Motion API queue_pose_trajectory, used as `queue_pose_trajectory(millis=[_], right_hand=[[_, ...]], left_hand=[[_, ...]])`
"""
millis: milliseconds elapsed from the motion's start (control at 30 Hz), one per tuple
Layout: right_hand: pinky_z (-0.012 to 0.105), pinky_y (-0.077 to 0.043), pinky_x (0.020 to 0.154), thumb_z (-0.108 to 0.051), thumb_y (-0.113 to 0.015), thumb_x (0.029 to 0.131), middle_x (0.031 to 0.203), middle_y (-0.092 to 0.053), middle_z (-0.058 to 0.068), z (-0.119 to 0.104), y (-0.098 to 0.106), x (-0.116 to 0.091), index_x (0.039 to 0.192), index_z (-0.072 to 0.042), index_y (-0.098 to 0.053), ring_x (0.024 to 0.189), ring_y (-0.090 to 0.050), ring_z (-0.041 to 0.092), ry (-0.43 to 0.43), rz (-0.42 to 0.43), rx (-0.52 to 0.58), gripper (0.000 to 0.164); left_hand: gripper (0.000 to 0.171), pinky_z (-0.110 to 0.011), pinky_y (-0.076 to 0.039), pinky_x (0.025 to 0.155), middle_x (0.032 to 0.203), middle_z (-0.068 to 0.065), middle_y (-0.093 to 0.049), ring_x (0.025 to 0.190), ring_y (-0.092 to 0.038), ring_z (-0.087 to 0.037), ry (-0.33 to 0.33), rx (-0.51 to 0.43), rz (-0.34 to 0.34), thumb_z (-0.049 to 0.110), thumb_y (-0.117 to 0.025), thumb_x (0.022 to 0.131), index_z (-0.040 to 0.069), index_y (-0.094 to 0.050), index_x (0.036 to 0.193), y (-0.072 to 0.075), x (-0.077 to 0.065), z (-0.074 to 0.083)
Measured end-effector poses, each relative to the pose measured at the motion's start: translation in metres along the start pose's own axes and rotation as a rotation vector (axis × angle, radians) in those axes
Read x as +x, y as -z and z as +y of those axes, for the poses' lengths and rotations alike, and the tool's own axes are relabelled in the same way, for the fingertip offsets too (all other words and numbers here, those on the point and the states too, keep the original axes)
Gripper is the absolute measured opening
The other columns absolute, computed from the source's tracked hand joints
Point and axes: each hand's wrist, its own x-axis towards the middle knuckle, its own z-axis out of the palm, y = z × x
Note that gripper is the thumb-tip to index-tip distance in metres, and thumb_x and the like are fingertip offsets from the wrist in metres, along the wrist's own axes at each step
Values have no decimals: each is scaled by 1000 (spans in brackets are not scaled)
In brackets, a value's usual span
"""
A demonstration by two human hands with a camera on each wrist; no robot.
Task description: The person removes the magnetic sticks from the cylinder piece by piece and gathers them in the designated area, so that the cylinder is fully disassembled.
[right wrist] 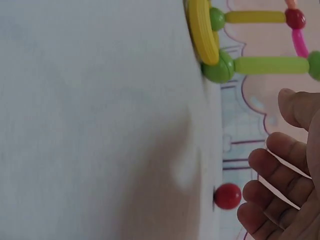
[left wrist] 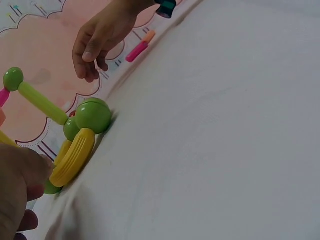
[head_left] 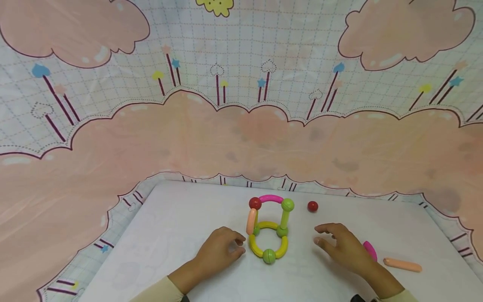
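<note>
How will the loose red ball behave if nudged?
The loose red ball will probably roll: it looks round and sits unheld on the white tabletop. Its glossy highlight suggests a smooth, perhaps slippery surface. With no dents visible, it is likely stiff too.

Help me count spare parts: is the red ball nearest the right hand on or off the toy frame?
Off: the red ball rests on the table, with a gap between it and the frame.
</note>
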Motion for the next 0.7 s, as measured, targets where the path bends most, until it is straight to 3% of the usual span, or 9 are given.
queue_pose_trajectory(millis=[267, 500, 700], right_hand=[[52, -52, 97, -34, -79, 92, 128, -64, 3, -19, -17, 5, 135, -13, -64, 112, -60, 28, -67, -60, 48, 50], [55, -48, 103, -36, -85, 85, 131, -62, 0, -33, -36, 9, 141, -17, -59, 122, -57, 28, -135, -114, 19, 64], [59, -38, 110, -44, -87, 79, 141, -56, 7, -42, -49, 8, 148, -12, -52, 138, -45, 33, -120, -181, -14, 84]], left_hand=[[52, -45, -50, 101, 123, 1, -67, 115, -60, -20, 140, -64, -24, 27, -85, 85, 11, -65, 130, 2, 9, -7], [76, -49, -40, 112, 140, -6, -60, 134, -51, -28, 153, -129, -74, 31, -89, 80, 9, -55, 144, -1, 16, -9], [87, -51, -36, 115, 146, -5, -55, 139, -46, -28, 153, -172, -128, 32, -92, 76, 11, -50, 149, -6, 23, -9]])
